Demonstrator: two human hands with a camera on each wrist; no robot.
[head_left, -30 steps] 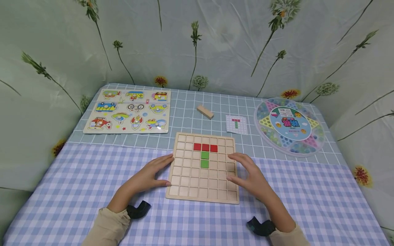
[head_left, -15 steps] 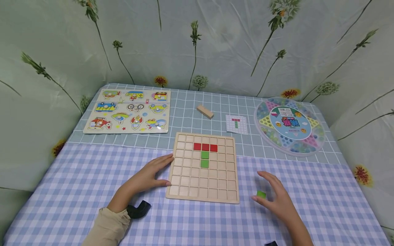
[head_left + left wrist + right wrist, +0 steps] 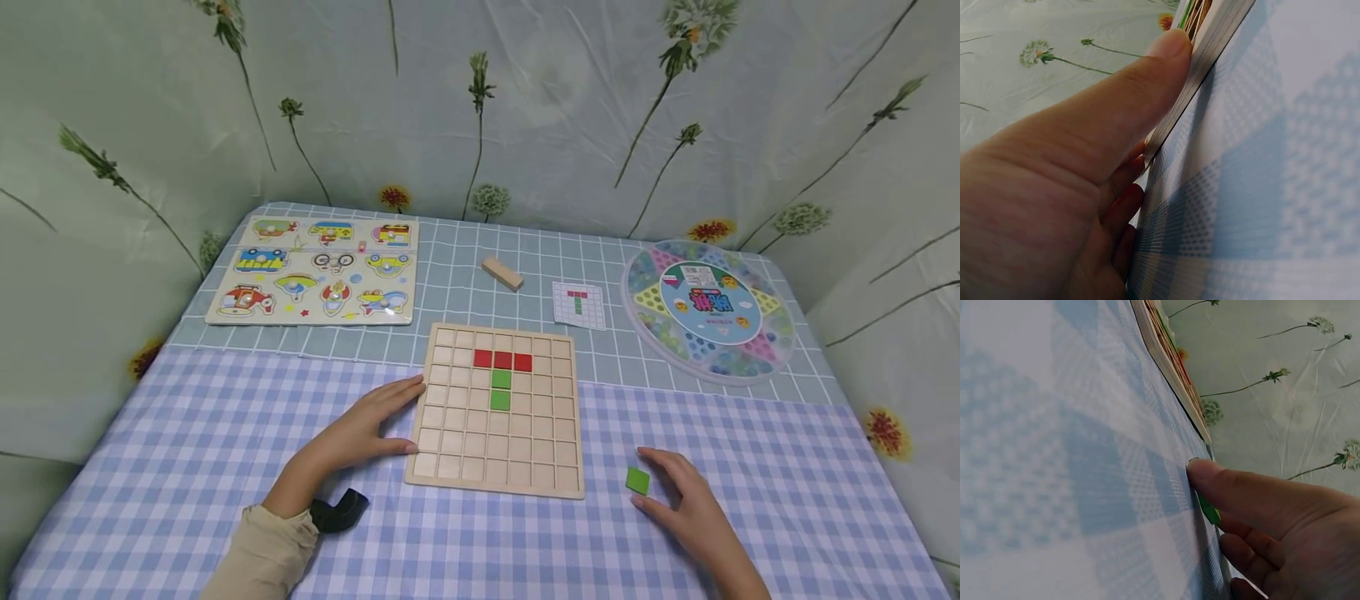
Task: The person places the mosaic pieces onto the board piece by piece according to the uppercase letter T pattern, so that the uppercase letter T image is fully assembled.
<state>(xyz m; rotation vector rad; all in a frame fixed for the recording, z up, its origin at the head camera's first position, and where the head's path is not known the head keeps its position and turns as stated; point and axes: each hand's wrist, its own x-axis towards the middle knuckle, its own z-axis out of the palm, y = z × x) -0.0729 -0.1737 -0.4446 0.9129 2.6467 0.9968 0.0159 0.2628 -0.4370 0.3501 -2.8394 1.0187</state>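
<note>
A square wooden grid board [image 3: 455, 465] lies on the checkered cloth. Three red tiles [image 3: 503, 360] form a row in it, with two green tiles [image 3: 501, 390] below the middle one. My left hand [image 3: 356, 429] touches the board's left edge, thumb and fingers spread apart; in the left wrist view the thumb [image 3: 1141, 81] lies against the board's side. To the right of the board, a loose green tile [image 3: 637, 480] sits on the cloth. My right hand [image 3: 690, 508] is just beside it, thumb and fingers parted around its near side. In the right wrist view, the thumb partly hides this tile [image 3: 1209, 510].
A paper card [image 3: 578, 305] with a printed red-and-green T lies behind the board. Farther back are a wooden block [image 3: 502, 273], a picture puzzle board [image 3: 311, 271] at left and a round game box [image 3: 708, 312] at right. A flowered curtain [image 3: 570, 125] stands behind the table.
My right hand has left the board's right edge and moved right and nearer to me, beside the loose green tile. My left hand stays at the board's left edge.
</note>
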